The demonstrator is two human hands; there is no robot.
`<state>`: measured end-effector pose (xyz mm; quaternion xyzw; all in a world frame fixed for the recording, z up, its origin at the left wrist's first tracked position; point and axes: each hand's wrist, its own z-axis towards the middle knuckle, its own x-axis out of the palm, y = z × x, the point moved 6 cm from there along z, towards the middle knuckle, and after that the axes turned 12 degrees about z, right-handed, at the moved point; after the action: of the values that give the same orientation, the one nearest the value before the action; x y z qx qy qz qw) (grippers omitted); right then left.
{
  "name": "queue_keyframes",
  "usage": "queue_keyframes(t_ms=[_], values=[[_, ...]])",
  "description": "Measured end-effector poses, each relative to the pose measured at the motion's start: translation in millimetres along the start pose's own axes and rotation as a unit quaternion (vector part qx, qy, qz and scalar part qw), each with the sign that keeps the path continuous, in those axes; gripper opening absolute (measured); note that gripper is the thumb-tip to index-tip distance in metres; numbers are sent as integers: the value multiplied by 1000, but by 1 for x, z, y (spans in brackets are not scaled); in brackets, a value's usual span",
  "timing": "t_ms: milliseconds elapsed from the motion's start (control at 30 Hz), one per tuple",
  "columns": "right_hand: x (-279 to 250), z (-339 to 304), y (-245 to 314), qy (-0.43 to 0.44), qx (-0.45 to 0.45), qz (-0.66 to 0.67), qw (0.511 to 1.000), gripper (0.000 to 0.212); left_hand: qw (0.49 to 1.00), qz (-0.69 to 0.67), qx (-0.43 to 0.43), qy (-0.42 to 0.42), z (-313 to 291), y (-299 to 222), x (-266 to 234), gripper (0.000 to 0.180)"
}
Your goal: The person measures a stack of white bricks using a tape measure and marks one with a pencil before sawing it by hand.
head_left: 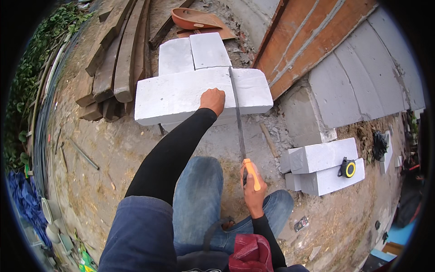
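Observation:
A long white lightweight concrete block (176, 96) lies crosswise in front of me, with more white blocks (175, 56) behind it. My left hand (213, 100) is a closed fist resting on its top, left of the saw. My right hand (254, 192) is wrapped round the orange handle of a hand saw (239, 113). The blade runs away from me to the block and sits in a cut across it, separating a shorter part (253, 86) on the right. My fingers cover part of the handle.
Wooden beams (129, 54) are stacked at the far left. An orange-brown basin (195, 19) lies behind the blocks. A board (308, 36) leans against a grey block wall (349, 86). At right, a tape measure (349, 168) sits against stacked white blocks (324, 156). A metal rod (84, 153) lies left.

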<state>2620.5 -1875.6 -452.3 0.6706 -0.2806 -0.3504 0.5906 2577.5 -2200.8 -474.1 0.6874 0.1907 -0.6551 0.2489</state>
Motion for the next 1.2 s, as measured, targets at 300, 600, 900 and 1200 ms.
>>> queue_keyframes(t_ms=[300, 600, 900, 1200], values=[[-22, -70, -12, -26, -65, -30, 997, 38, 1000, -10, -4, 10, -4, 3, 3, 34], [24, 83, 5, 29, 20, -11, 999, 34, 1000, -17, 11, 10, 1, -10, 2, 31], [-17, -41, -1, 7, -14, -15, 1000, 37, 1000, -8, 15, -2, 1, -1, -1, 29], [-9, -31, -14, 4, 23, -24, 999, 36, 1000, -13, 11, 12, -4, 8, 2, 33]])
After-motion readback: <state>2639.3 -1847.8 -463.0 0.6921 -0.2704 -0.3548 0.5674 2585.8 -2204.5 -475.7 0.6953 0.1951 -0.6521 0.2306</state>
